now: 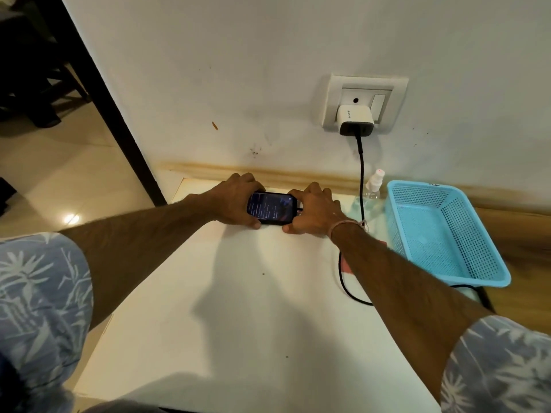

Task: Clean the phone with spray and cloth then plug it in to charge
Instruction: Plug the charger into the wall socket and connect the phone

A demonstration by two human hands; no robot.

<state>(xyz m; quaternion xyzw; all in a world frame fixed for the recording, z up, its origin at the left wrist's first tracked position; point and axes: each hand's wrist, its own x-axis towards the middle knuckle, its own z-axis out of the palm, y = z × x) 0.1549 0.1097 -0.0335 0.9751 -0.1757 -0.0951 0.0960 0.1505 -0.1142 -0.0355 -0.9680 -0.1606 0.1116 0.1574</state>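
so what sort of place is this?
Probably a room in a home: a white table pushed against a scuffed painted wall, a wall socket with a charger plugged in, and a tiled floor at left.

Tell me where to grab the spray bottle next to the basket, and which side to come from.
Probably best from above, hand round the neck just under the white cap. The bottle stands upright, with the basket close on its right and the cable hanging just left of it. That leaves both sides crowded and the top free.
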